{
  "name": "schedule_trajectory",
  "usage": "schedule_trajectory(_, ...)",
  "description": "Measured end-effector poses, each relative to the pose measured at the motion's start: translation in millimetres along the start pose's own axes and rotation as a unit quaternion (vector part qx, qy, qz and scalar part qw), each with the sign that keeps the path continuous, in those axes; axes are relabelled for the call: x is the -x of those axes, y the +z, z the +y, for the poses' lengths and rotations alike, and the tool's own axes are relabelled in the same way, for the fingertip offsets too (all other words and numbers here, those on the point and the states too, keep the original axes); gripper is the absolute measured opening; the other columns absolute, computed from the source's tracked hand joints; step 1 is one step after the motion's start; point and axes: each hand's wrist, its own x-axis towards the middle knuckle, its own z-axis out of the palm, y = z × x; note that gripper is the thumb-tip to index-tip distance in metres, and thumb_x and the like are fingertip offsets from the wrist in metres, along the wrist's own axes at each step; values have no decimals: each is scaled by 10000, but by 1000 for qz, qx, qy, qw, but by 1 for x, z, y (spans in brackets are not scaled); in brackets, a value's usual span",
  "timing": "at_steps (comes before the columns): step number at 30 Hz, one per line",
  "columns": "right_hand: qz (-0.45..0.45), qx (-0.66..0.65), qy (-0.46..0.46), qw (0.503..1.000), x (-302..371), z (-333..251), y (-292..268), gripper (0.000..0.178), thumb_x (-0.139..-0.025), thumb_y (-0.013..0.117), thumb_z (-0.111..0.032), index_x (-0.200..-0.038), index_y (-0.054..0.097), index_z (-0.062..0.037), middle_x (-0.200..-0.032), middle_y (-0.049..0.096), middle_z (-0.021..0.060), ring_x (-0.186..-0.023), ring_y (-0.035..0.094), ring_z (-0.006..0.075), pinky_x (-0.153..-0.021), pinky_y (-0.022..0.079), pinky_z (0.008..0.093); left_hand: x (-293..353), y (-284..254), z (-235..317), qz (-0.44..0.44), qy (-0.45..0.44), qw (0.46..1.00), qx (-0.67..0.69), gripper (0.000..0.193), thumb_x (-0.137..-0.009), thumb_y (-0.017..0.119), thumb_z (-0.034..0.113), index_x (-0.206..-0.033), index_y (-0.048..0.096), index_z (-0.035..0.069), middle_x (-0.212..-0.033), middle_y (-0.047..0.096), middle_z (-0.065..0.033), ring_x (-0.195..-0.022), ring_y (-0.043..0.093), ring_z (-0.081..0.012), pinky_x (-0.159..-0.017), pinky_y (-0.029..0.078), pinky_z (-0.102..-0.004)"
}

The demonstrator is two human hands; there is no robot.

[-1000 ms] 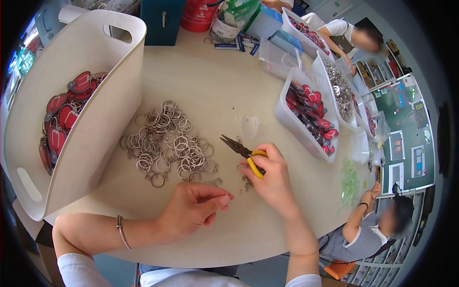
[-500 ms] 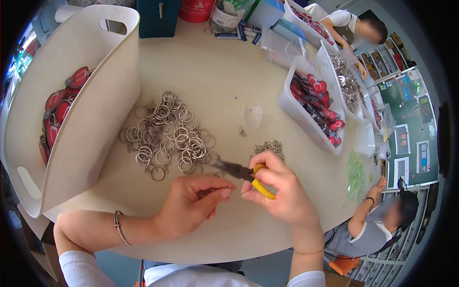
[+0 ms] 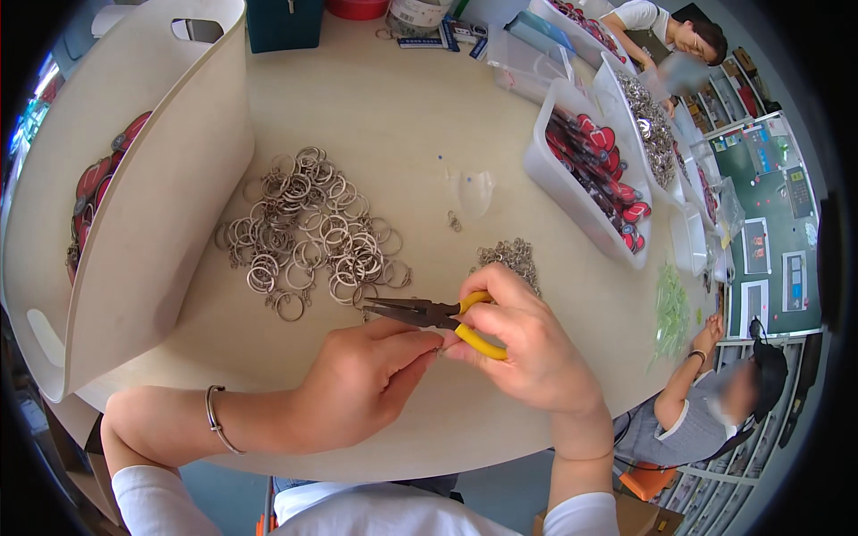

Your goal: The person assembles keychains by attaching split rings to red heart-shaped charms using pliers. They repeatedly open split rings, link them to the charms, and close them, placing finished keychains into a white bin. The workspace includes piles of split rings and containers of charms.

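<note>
My right hand (image 3: 534, 353) is closed round yellow-handled needle-nose pliers (image 3: 420, 313), whose dark jaws point left over my left hand and look slightly apart. My left hand (image 3: 357, 384) is pinched on a small metal link (image 3: 439, 352), mostly hidden by the fingertips. The right thumb and fingertip come up against this link too. Just beyond the pliers lies a loose heap of split key rings (image 3: 313, 234) with short chains. Behind my right hand is a small pile of metal links (image 3: 509, 259).
A tall cream bin (image 3: 192, 179) with red tags (image 3: 94, 188) stands at left. To the right, a white tray (image 3: 559, 188) holds red slipper-shaped tags; a further tray holds metal rings (image 3: 645, 125). Two people sit at right. A green bag (image 3: 670, 313) lies near the right edge.
The pliers have turned and moved left above my left hand. My right fingertips have come in to the small link at the left fingertips. The view has shifted slightly.
</note>
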Motion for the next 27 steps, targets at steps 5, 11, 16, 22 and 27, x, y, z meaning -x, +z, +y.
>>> schedule_trajectory(5, 9, 26, -5, 1000, 0, -1, 1, 185, -729, 732, -65, -792, 586, 30, -957, 504, 122, -891, 527, 296, -785, 421, 389, 1, 2, -1, 9, 34, 999, -41, 207, -756, 650, -62, -960, 658, -27, -745, 610, -133, -559, 600, -265, -490, 480, -340)
schedule_trajectory(11, 13, 99, -43, 994, 1, -7, 1, 141, -725, 699, -24, -802, 589, 20, -970, 503, 121, -917, 523, 289, -788, 407, 386, 1, -3, 2, -16, 16, 998, -57, 212, -733, 657, -36, -945, 652, -22, -725, 610, -130, -554, 593, -275, -493, 481, -368)
schedule_trajectory(16, 22, 99, -27, 994, 1, -8, 3, 133, -732, 693, -26, -803, 589, 17, -965, 503, 118, -911, 525, 283, -782, 406, 380, -2, -1, 0, 6, 35, 998, -51, 149, -755, 672, -29, -902, 649, -27, -633, 595, -89, -462, 535, -204, -429, 411, -299)
schedule_trajectory(22, 42, 64, -4, 997, 2, -8, 4, 163, -743, 718, -53, -803, 583, 17, -957, 505, 116, -863, 533, 281, -765, 421, 382, -2, -3, 0, 8, 43, 995, -90, 184, -753, 681, -37, -935, 662, -18, -736, 625, -138, -603, 584, -256, -529, 463, -323)
schedule_trajectory(27, 56, 16, -3, 998, 2, -7, 7, 201, -730, 743, -47, -787, 565, 24, -963, 506, 113, -852, 539, 284, -753, 438, 382, -5, -2, -6, 23, 23, 999, 11, 156, -794, 663, -41, -947, 667, -10, -749, 588, -97, -600, 550, -194, -531, 432, -284)
